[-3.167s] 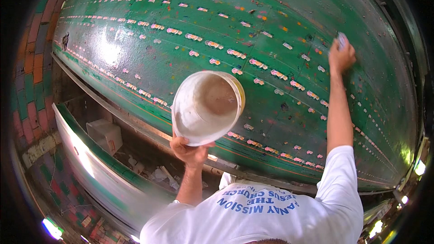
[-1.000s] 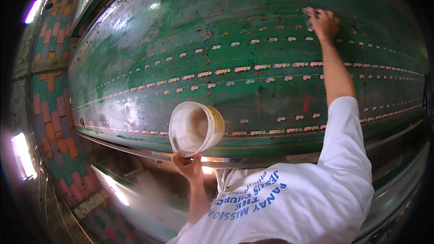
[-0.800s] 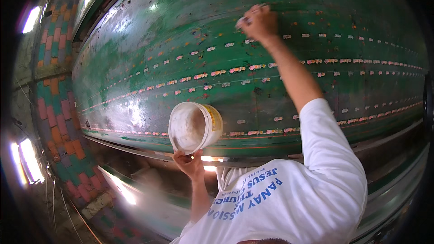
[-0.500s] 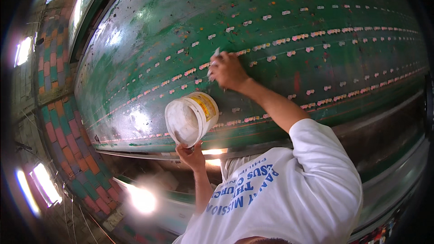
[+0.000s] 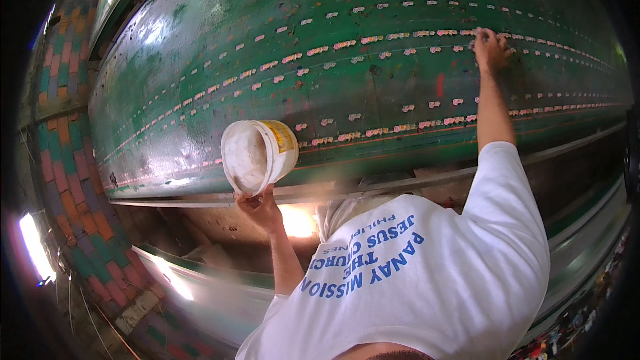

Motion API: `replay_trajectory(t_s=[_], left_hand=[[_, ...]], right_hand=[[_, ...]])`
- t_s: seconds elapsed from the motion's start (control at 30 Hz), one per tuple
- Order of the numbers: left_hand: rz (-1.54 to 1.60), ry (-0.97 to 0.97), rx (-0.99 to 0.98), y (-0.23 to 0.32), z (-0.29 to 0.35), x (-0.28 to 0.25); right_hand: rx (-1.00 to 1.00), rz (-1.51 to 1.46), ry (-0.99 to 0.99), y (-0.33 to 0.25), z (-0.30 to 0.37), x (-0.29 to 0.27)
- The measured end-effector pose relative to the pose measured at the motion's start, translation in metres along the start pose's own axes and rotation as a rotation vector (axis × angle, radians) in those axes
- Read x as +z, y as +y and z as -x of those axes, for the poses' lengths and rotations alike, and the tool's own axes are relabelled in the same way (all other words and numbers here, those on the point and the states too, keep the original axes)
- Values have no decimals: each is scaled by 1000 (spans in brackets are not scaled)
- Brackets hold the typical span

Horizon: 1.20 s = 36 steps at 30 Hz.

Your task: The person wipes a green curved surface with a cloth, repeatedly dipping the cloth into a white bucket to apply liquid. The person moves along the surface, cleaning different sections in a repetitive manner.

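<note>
A white plastic bucket [image 5: 277, 163] with a yellow label is tilted over the near edge of a long green table [image 5: 320, 97]. My left hand [image 5: 260, 208] is closed on the bucket's rim. Its mouth faces up toward me, showing a pale, smeared inside. Far to the right, my right hand [image 5: 492, 52] is down at a long row of small pink-and-white pieces [image 5: 345, 45] on the table. Its fingers are bent together around something pale that I cannot make out. Several more rows of such pieces run along the table's length.
A pale rail [image 5: 180, 202] runs along the table's near edge, close to my body. Behind me lies another long surface [image 5: 213, 303]. The floor at the left has coloured bricks or tiles [image 5: 67, 190]. A bright light glares below the bucket.
My right hand has swept from the middle of the row far to the right, the arm stretching out. The bucket and my left hand sit slightly farther left and higher in view.
</note>
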<state>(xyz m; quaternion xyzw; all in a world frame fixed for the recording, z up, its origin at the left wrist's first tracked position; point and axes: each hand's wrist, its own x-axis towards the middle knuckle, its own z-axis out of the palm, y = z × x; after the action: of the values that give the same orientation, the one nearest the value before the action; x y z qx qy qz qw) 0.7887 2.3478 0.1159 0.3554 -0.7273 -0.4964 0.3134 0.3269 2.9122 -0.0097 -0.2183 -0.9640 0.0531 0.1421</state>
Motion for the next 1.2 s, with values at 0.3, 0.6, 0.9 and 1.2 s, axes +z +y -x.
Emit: replay_trajectory(t_s=[0.3, 0.6, 0.9, 1.2], left_hand=[[-57, 69, -4, -4, -19, -31], [-73, -38, 137, -46, -49, -40], [70, -95, 259, -68, -59, -37], [112, -156, 288, -57, -64, -40]], right_hand=[[-759, -467, -79, -226, 211, -33], [-997, -642, -240, -206, 325, -84], [-384, -177, -70, 22, 210, -96], [-835, -343, -203, -102, 321, -108]])
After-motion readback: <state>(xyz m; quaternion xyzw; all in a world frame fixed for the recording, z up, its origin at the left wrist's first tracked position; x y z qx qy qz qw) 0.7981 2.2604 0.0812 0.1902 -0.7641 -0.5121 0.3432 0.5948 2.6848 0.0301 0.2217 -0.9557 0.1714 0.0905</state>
